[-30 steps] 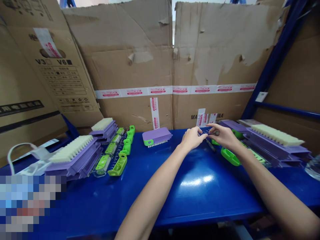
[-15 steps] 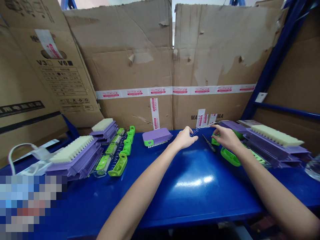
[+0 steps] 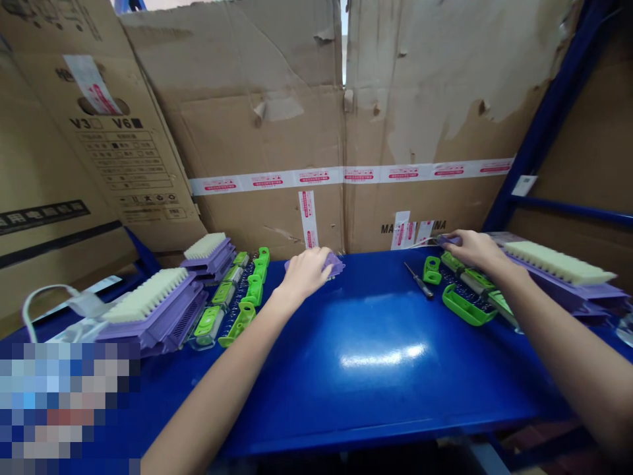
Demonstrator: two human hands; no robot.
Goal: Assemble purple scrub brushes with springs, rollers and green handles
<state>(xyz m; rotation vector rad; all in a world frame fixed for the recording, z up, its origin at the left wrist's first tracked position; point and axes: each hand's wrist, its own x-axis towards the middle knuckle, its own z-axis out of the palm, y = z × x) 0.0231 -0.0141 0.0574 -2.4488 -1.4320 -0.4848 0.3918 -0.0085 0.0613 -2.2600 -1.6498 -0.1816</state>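
At the back middle of the table, my left hand point(image 3: 307, 274) is closed over a purple brush-like block point(image 3: 336, 265), fingers bent across its top. Most of the block is hidden under the hand. My right hand point(image 3: 472, 249) reaches to the back right, its fingers closed on a purple part point(image 3: 449, 241) that shows only at the fingertips. Just left of and below that hand lie a small green cap point(image 3: 432, 271) and a dark screwdriver point(image 3: 420, 282). A larger green handle-shaped piece point(image 3: 467, 310) rests below the right wrist.
On the left stand purple housings point(image 3: 158, 320) topped with pale bristle blocks point(image 3: 146, 295), beside clear-and-green pieces point(image 3: 208, 324) and a row of green caps point(image 3: 240, 325). More purple housings point(image 3: 568, 293) stand at right. Cardboard point(image 3: 267, 132) walls the back; a blue post point(image 3: 544, 112) rises at right.
My left hand has moved left, from bare table onto the purple block, and closed over it. My right hand has shifted right and up, from near the green cap to the purple part.
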